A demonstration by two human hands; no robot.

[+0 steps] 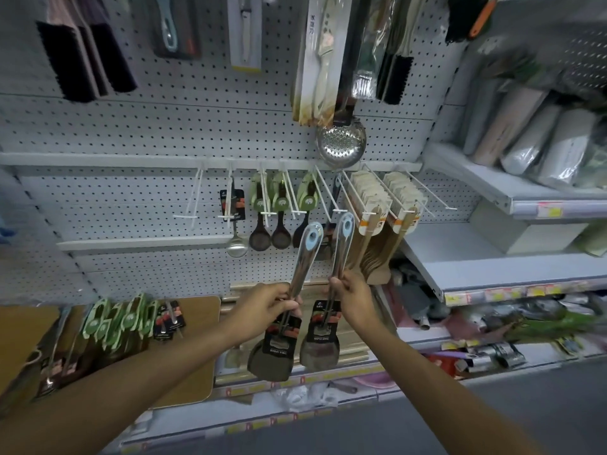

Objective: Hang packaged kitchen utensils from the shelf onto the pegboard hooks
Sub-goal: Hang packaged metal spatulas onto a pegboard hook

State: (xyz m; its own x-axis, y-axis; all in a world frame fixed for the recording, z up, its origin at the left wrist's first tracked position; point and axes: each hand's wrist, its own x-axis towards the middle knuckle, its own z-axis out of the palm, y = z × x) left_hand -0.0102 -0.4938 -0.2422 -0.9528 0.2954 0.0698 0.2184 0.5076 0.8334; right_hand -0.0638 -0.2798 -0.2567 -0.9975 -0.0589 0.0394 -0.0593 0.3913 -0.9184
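At frame centre: left hand (pixel 269 307) grips spatula (pixel 297 277), right hand (pixel 353 298) grips second spatula (pixel 335 274); fingers curled round the handles. Hang-holes up, likely for threading. Empty hook (pixel 193 195) at 11 o'clock; shelf stock (pixel 124 318) at 8 o'clock.

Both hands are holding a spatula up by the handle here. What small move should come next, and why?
Probably lift the right hand so the hole in its spatula slips onto the hook tip just above it. That handle end already sits right below the tip, while the left hand holds its spatula lower, away from any tip.
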